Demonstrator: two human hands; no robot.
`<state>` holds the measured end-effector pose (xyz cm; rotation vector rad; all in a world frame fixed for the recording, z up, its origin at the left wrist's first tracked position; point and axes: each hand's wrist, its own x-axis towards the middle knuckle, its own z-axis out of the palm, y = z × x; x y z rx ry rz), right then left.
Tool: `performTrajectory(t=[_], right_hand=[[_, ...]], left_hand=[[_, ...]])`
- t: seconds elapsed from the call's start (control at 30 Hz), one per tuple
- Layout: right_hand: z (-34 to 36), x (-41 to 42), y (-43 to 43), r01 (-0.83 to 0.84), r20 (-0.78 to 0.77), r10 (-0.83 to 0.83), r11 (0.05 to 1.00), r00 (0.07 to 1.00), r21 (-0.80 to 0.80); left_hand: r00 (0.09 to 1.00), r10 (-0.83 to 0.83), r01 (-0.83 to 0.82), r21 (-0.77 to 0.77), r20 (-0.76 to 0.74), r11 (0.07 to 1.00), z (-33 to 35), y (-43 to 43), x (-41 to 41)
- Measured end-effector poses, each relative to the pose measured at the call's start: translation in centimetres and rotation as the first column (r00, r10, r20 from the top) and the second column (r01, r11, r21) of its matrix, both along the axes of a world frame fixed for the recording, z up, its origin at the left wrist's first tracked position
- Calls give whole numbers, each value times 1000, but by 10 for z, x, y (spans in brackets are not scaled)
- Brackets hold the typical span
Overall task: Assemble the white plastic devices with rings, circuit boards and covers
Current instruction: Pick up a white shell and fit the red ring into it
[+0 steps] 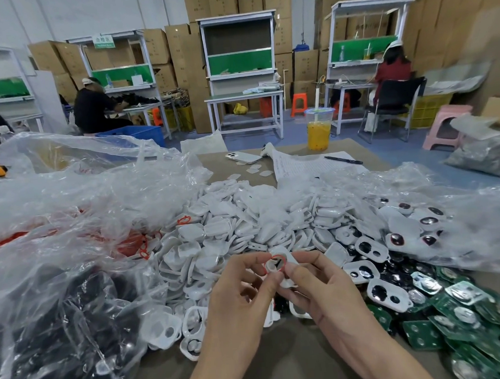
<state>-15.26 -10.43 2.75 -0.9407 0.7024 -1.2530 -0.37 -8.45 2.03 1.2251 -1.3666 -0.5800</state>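
Both hands are brought together above the near edge of the desk (283, 363). The left hand (237, 295) and the right hand (325, 290) each pinch the same white plastic device (286, 280) between thumb and fingers. A red ring (277, 256) sits on the round opening of the device, with the fingertips of both hands touching it.

A large pile of white plastic shells (245, 227) covers the middle of the desk, directly beyond the hands. Green circuit boards (455, 308) are heaped at the near right corner. White housings with dark inserts (387, 293) lie between the boards and the hands. A clear plastic bag (68, 200) fills the left side; loose red rings (141, 248) show at its opening and dark parts (60, 318) show through its lower portion.

At the far edge stand a cup of orange drink (318, 132), a phone (244, 157), a sheet of paper (306, 167) and a pen (343, 160).
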Motion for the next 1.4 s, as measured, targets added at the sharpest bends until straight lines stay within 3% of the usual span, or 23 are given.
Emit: performTrajectory(t=[0.2,0.57,0.77,1.4], right_hand=[[3,0,1,-55,55,53,998,997,41],[7,-1,3,-168,-3,168,986,986,13],[10,-2,4,-140,-42,140,990,989,7],[10,-5,3,-175,-3,175,982,985,79]], left_hand=[[1000,5,-6,-3,-11,1000,0,1,0],[1000,-4,4,-16,-17,1000,2,2,1],[1000,-13,13,-13,12,1000,5,5,0],[980,-114,131,97,-162,987,11,3,0]])
